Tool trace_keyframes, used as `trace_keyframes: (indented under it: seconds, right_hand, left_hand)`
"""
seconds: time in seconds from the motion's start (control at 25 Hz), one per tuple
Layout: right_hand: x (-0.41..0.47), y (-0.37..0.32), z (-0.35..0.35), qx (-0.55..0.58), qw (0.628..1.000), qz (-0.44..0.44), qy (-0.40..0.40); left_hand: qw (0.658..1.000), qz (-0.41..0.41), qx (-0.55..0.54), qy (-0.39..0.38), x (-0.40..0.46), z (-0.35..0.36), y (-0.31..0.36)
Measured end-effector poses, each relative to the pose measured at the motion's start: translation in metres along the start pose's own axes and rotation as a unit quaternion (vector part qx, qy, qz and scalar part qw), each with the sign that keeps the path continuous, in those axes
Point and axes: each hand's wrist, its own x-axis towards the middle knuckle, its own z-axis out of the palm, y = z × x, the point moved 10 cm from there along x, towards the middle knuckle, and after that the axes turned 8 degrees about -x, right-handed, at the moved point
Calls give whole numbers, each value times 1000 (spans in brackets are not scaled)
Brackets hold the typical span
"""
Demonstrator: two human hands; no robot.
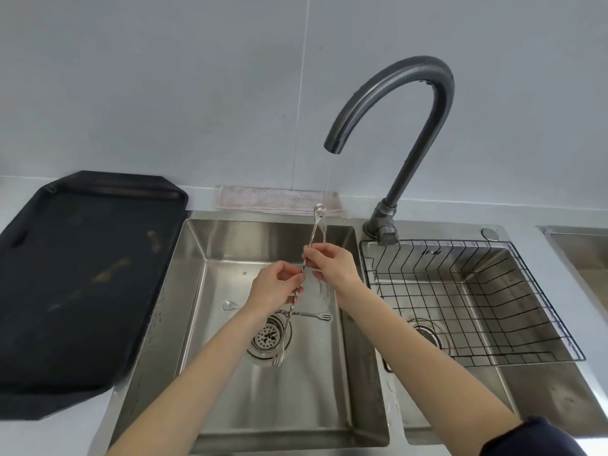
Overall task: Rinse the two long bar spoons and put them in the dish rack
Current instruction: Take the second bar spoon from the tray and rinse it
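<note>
A long silver bar spoon (314, 227) is held upright and tilted over the left sink basin (332, 383), its bowl up under a thin stream from the faucet (408, 103) and its forked end down near the drain (268, 339). My left hand (274, 286) pinches the middle of the shaft. My right hand (332, 263) grips it just above. The second bar spoon (309, 314) lies flat on the basin floor, partly hidden behind my left wrist. A black wire dish rack (477, 297) sits in the right basin.
A black tray (82, 284) lies on the counter to the left of the sink. A folded cloth (273, 199) rests behind the left basin against the wall. Another steel rim (579, 245) shows at the far right.
</note>
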Motion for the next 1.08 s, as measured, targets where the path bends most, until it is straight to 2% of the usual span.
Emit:
trace_keyframes:
  seconds: [0.28, 0.56, 0.68, 0.8, 0.96, 1.08]
  right_hand:
    - [24, -11, -15, 3, 1000, -14, 6]
    - [40, -59, -32, 109, 992, -55, 34]
    - [34, -60, -24, 95, 992, -83, 25]
    - [33, -46, -20, 108, 991, -71, 14]
    - [33, -39, -19, 35, 998, -51, 10]
    - [38, -56, -26, 44, 997, -66, 9]
  left_hand:
    - [1000, -3, 6, 25, 18, 8, -5]
    - [999, 11, 30, 19, 19, 12, -4]
    - [998, 20, 61, 29, 22, 5, -2]
    - [995, 23, 87, 45, 22, 0, -6]
    - [997, 34, 52, 39, 24, 8, 2]
    - [1000, 25, -17, 0, 24, 19, 14]
